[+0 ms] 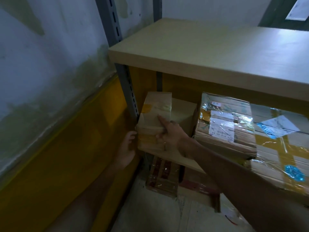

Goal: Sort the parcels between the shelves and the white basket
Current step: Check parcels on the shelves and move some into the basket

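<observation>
Yellow-and-white wall (50,84) backs the rack's middle shelf (182,160), where your small brown parcel (155,106) sits at the left end; no writing on it can be made out. Your right hand (168,134) grips its near end from above, forefinger straight along the top. Your left hand (127,146) curls its fingers against the lower left edge. To the right, a film-wrapped carton (240,139) carries a white label (221,127), upside down, showing "00 59".

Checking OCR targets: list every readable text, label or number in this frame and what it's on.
White label on the taped box: upside-down code, seemingly ending "00 65"; rest blurred.
Small sticker above it: too small to read.
Pale label on the right box: blurred.
Held parcel: no text visible.
</observation>
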Demonstrator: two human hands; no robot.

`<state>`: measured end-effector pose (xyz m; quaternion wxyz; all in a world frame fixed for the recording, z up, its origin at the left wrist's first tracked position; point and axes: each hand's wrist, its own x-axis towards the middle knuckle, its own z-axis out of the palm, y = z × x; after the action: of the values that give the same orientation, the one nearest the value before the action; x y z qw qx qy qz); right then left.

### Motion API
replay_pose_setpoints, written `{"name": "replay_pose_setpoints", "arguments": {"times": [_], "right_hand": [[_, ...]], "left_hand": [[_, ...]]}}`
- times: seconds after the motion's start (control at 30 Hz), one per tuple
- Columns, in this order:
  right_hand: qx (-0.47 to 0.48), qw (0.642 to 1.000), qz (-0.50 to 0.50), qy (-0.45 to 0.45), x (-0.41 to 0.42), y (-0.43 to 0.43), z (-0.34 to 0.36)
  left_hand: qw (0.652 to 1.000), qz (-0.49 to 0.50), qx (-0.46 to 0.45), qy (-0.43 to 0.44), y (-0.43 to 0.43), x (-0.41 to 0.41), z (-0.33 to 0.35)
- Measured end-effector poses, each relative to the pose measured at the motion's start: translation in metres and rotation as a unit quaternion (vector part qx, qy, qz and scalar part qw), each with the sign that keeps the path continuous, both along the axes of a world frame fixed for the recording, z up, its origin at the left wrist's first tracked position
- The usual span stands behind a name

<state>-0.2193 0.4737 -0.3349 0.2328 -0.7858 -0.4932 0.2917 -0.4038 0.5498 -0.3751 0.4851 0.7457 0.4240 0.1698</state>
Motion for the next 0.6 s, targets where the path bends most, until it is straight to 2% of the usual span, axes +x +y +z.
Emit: {"name": "replay_pose_setpoints", "arguments": {"times": [0.13,0.23,0.37,0.43,0.5,0.6], "right_hand": [[0.028,0.999,0.011,0.016,0.013,-0.012,0.025],[0.040,0.998,0.020,0.051,0.020,-0.025,0.042],[0.062,0.972,-0.029,0.223,0.028,-0.048,0.064],[0.061,0.954,-0.034,0.291,0.036,-0.058,0.074],[0.055,0.945,-0.045,0.319,0.042,-0.067,0.084],[0.048,0.937,-0.056,0.340,0.049,-0.079,0.098]], "left_hand": [[0.994,0.045,-0.057,-0.079,-0.014,-0.011,-0.003],[0.995,-0.015,-0.035,-0.090,-0.023,-0.009,-0.004],[0.987,-0.039,-0.044,-0.150,-0.032,0.005,0.016],[0.987,-0.039,-0.006,-0.155,-0.035,0.011,0.023],[0.986,-0.037,0.036,-0.158,-0.039,0.011,0.033],[0.992,-0.048,0.022,-0.116,-0.047,0.007,0.050]]}}
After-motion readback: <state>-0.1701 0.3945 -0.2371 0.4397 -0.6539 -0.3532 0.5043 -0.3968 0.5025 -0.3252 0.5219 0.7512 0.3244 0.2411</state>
